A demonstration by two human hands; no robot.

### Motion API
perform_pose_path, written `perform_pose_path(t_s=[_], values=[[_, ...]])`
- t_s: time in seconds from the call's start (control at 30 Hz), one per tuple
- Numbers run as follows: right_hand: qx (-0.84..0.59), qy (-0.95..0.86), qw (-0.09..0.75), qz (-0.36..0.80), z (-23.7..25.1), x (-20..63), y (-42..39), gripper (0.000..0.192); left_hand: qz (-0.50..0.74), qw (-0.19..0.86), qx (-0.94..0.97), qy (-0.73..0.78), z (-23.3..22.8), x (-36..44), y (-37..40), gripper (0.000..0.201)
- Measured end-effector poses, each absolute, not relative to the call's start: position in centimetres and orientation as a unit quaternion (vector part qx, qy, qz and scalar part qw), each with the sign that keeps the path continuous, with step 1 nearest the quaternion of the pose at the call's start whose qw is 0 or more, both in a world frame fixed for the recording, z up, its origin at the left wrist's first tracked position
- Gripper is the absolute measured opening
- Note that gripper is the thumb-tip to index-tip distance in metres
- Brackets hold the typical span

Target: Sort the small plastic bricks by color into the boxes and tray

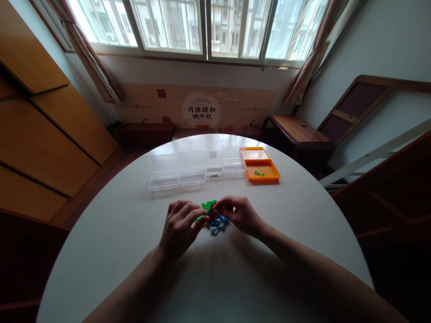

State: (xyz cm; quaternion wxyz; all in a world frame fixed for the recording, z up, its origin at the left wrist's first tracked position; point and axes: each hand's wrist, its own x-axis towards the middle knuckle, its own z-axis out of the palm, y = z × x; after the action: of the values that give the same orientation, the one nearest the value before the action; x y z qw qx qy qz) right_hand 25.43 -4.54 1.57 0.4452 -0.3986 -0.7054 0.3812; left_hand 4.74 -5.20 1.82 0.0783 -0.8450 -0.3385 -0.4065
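A small pile of toy building bricks (213,223) lies on the white round table (215,278). Green bricks (209,204) are at its far side, brown ones in the middle, blue and pale yellow ones nearest me. My left hand (182,224) curls in at the pile's left edge, thumb and fingertips close together. Green shows between them, though whether it is gripped I cannot tell. From the right, my right hand (240,213) reaches into the pile with thumb and forefinger pinched; whatever they hold is hidden.
Beyond the pile stands a row of clear plastic boxes (192,179) with raised lids. At the row's right end is an open orange box (274,176) with several small green bricks (259,173) inside. A wooden bench (299,128) stands past the table's far right.
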Motion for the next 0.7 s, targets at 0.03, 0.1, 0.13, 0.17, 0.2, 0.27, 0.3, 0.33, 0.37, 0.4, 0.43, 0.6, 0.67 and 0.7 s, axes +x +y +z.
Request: perform_pose_path(t_s=[0.03, 0.1, 0.13, 0.17, 0.2, 0.27, 0.3, 0.33, 0.37, 0.4, 0.43, 0.6, 0.67, 0.7], values=[[-0.409, -0.706, 0.448, 0.366, 1.4, 25.8, -4.1, 0.012, -0.401, 0.079, -0.845, -0.344, 1.7, 4.7, -5.1, 0.001], [-0.438, -0.705, 0.456, 0.321, 1.1, 27.1, -2.9, 0.012, -0.391, 0.076, -0.847, -0.354, 1.6, 4.6, -5.1, 0.002], [-0.458, -0.7, 0.464, 0.292, 0.9, 27.9, -2.1, 0.012, -0.387, 0.074, -0.847, -0.356, 1.6, 4.6, -5.0, 0.002], [-0.481, -0.69, 0.472, 0.264, 0.7, 29.0, -1.4, 0.014, -0.383, 0.072, -0.848, -0.359, 1.6, 4.5, -5.0, 0.002], [-0.512, -0.671, 0.484, 0.231, 0.5, 30.2, -0.6, 0.016, -0.38, 0.07, -0.849, -0.361, 1.6, 4.5, -5.0, 0.002], [-0.577, -0.627, 0.496, 0.168, 0.1, 32.7, 0.9, 0.022, -0.375, 0.068, -0.848, -0.367, 1.6, 4.6, -4.9, 0.003], [-0.607, -0.606, 0.496, 0.134, 0.0, 33.9, 1.5, 0.025, -0.374, 0.068, -0.848, -0.37, 1.7, 4.6, -4.9, 0.003], [-0.63, -0.593, 0.491, 0.102, -0.2, 35.0, 1.9, 0.026, -0.373, 0.068, -0.847, -0.374, 1.7, 4.6, -4.9, 0.004], [-0.643, -0.587, 0.485, 0.075, -0.4, 35.9, 2.3, 0.027, -0.373, 0.067, -0.845, -0.377, 1.7, 4.7, -4.9, 0.005], [-0.652, -0.583, 0.481, 0.056, -0.6, 36.6, 2.5, 0.028, -0.372, 0.066, -0.844, -0.382, 1.7, 4.7, -4.8, 0.006], [-0.657, -0.582, 0.478, 0.044, -0.7, 37.1, 2.7, 0.029, -0.371, 0.064, -0.842, -0.387, 1.7, 4.7, -4.9, 0.006], [-0.654, -0.575, 0.49, 0.045, -1.2, 37.3, 2.7, 0.031, -0.352, 0.045, -0.829, -0.432, 1.3, 4.5, -4.8, 0.007], [-0.646, -0.578, 0.497, 0.047, -1.1, 36.9, 2.5, 0.029, -0.333, 0.037, -0.824, -0.457, 1.1, 4.3, -4.7, 0.011], [-0.64, -0.582, 0.498, 0.048, -1.1, 36.6, 2.4, 0.028, -0.324, 0.034, -0.821, -0.469, 1.0, 4.3, -4.7, 0.014]])
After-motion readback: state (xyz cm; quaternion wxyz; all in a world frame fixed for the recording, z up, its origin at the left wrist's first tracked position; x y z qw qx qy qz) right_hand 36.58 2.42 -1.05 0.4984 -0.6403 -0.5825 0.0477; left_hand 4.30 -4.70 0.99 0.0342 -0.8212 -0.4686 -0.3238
